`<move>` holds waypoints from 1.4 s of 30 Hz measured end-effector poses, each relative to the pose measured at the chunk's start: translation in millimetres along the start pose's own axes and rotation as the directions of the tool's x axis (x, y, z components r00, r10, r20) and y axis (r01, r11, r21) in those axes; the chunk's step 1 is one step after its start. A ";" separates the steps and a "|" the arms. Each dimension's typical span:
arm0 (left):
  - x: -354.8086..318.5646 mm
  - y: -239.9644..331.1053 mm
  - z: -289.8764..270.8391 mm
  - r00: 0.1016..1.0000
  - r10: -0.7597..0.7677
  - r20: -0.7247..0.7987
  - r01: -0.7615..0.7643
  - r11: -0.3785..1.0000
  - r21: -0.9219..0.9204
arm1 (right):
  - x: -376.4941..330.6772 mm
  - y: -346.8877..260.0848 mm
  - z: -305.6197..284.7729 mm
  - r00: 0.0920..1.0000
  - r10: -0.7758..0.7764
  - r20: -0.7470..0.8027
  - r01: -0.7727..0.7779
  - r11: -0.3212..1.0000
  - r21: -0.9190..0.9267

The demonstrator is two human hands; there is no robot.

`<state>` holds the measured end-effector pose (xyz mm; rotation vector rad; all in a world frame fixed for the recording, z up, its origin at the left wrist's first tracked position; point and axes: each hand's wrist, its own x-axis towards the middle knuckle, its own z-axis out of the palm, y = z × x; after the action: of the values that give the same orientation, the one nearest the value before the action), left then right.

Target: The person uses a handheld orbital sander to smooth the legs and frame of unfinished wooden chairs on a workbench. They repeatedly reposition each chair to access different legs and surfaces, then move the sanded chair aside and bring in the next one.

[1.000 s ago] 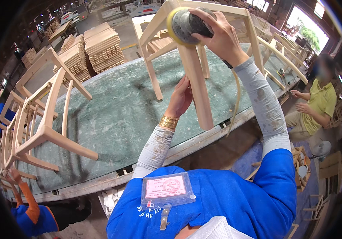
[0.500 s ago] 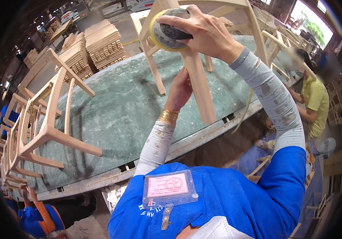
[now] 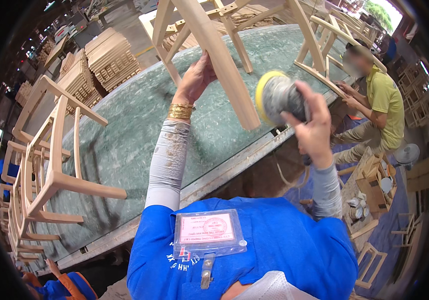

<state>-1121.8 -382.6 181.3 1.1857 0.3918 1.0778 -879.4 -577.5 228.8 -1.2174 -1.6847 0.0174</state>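
A light wooden chair frame (image 3: 219,60) stands on the green work table (image 3: 139,120), one thick leg slanting down towards me. My left hand (image 3: 197,77) is closed around that leg's far side, its fingertips partly hidden behind the wood. In my right hand (image 3: 317,122) I grip a round orbital sander (image 3: 284,97) with a yellow-edged pad. The sander is tilted, its pad facing the leg's lower end, with a gap between them. A hose (image 3: 292,180) hangs below it.
Several wooden chair frames (image 3: 57,175) line the table's left side. Stacked wooden slats (image 3: 112,55) stand beyond the table. A co-worker in a yellow shirt (image 3: 387,100) handles another frame at the right. A wooden box (image 3: 377,182) and a fan (image 3: 407,155) are nearby.
My right hand has brought the sander off the upper leg, down and to the right, towards me. The chair frame has shifted up and left, with my left hand staying at its leg.
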 end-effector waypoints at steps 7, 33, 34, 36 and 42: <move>0.2 2.3 1.5 0.999 -0.031 0.019 0.030 0.999 0.041 | -24.7 -13.0 37.2 0.990 0.095 0.105 -0.089 0.994 -0.063; 27.8 -22.5 54.1 0.779 0.152 -0.609 -0.199 0.980 -0.011 | -143.9 78.7 177.6 0.647 0.426 0.633 -0.317 0.905 -0.284; 27.1 -21.8 62.2 0.777 0.145 -0.612 -0.216 0.975 -0.044 | -140.8 70.8 203.0 0.628 0.364 0.688 -0.279 0.930 -0.238; 26.3 -17.1 74.8 0.789 0.123 -0.601 -0.216 0.973 -0.085 | -149.8 74.6 255.0 0.655 0.224 0.722 -0.247 0.966 -0.075; 37.1 -28.4 85.3 0.765 0.295 -0.573 -0.346 0.938 0.021 | -189.5 120.3 340.5 0.790 -0.071 0.609 -0.127 0.953 0.275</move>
<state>-1027.4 -398.0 198.7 0.8446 0.6095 1.7474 -1043.5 -482.8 -132.3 -1.0550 -2.1190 0.7456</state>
